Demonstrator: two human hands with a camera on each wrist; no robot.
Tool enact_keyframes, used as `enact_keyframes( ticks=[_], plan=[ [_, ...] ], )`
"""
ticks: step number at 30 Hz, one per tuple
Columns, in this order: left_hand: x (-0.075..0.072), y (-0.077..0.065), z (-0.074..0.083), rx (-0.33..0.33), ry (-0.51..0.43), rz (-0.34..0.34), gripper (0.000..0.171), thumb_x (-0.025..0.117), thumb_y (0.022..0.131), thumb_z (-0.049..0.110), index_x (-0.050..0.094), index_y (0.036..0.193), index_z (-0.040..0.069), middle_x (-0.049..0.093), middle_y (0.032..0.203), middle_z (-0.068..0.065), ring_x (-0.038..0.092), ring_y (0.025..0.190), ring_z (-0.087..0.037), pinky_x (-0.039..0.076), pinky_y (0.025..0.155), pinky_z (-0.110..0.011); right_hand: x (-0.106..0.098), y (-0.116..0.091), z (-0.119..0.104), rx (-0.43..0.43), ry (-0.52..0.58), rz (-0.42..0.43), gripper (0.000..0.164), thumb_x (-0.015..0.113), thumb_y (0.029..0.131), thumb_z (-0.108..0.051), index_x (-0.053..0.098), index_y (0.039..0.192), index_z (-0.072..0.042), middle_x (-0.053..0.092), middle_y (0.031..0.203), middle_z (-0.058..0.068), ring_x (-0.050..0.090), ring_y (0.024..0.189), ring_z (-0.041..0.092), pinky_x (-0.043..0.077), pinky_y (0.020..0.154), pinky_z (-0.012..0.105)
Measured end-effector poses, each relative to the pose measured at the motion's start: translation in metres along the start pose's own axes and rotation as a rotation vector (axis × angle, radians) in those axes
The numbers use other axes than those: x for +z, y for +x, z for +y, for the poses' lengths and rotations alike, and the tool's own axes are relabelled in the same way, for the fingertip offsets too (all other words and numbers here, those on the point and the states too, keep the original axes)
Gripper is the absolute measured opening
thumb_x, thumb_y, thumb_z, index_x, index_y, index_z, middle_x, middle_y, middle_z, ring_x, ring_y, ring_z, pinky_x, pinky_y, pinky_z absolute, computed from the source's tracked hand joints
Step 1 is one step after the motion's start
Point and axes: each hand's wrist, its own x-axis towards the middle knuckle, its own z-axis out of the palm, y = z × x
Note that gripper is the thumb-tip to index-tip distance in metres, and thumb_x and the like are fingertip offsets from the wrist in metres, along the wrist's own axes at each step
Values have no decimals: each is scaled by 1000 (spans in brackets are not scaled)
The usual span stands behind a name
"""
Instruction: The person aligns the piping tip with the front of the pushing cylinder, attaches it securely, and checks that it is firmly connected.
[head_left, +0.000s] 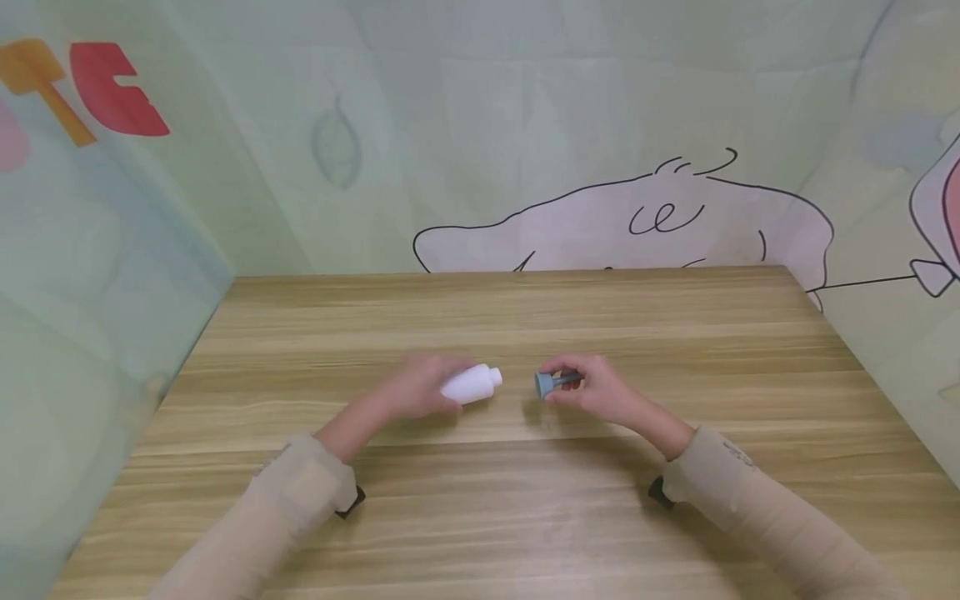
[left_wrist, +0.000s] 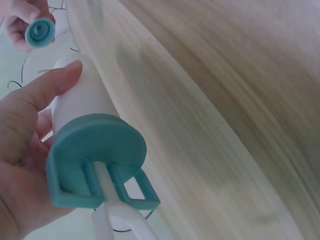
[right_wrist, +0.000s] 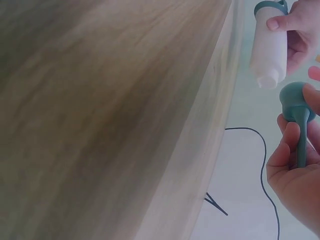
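Observation:
My left hand grips a small white bottle tilted on its side, its narrow neck pointing right. In the left wrist view the bottle's other end carries a teal slotted base with a white strap-like piece passing through it. A teal cup-shaped cap with a thin stem is pinched in my right hand. The cap's round hollow side faces the bottle neck, and a gap separates the two. Both hands are just above the table, and the left one is blurred in the head view.
The wood-grain table spreads beneath both hands. Behind it and at the sides hangs a pale printed backdrop with cartoon lines and coloured letters, meeting the table's far edge.

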Motion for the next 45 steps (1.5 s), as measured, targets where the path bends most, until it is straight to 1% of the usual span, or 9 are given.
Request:
enact_keyframes(
  ticks=[6,9,13,17,20,24,27,34,45],
  plan=[
    [2,-1,11,53,-8,-1,56,72,70,19,53,121,7,61,112,-7,58,93,-21,46,78,-34,1,0,1,-3,5,4,31,69,75,-12,61,103,-2,64,90,13,54,73,14,47,61,21],
    [2,-2,17,62,-16,1,56,72,70,18,53,121,7,61,114,-7,58,96,-21,46,80,-35,1,0,1,-8,3,5,31,69,75,-12,61,103,-1,64,90,13,54,73,14,47,62,21],
    [1,-3,24,57,-24,6,56,72,70,19,52,122,10,61,115,-7,58,97,-22,46,82,-38,2,0,0,-18,10,9,30,69,74,-11,61,102,-3,64,90,12,55,73,13,48,63,23],
    [3,-3,28,92,-16,23,56,73,70,19,53,121,11,61,113,-6,59,96,-22,46,81,-37,4,0,-1,-42,22,13,28,70,73,-10,62,99,-4,65,89,11,56,72,12,49,63,25],
    [4,-2,31,114,-25,28,57,73,69,19,53,122,10,61,114,-5,59,97,-21,46,81,-37,5,0,-1,-62,13,15,27,70,73,-10,62,98,-4,65,87,10,56,71,11,49,63,25],
    [4,-2,34,87,-51,12,59,73,69,19,52,123,14,60,116,-4,58,98,-20,46,83,-37,5,0,-3,-62,2,7,27,70,73,-9,62,99,-6,65,87,8,55,70,11,49,62,23],
    [4,-1,35,71,-54,3,59,74,69,20,51,124,16,60,117,-3,57,99,-19,45,83,-36,6,0,-4,-61,1,-1,27,70,73,-9,62,99,-6,65,88,7,55,70,11,48,62,23],
    [5,-1,36,102,-43,13,60,74,68,21,52,123,15,60,116,-3,57,100,-19,46,83,-36,7,-1,-8,-97,22,-10,26,70,73,-7,62,97,-5,65,91,8,54,70,11,48,62,23],
    [3,-1,38,126,-47,22,58,74,69,21,53,122,13,61,113,-5,58,95,-19,47,79,-35,10,0,-9,-129,1,-17,27,70,73,-8,62,98,-3,66,92,10,55,72,11,49,64,23]
  ],
)
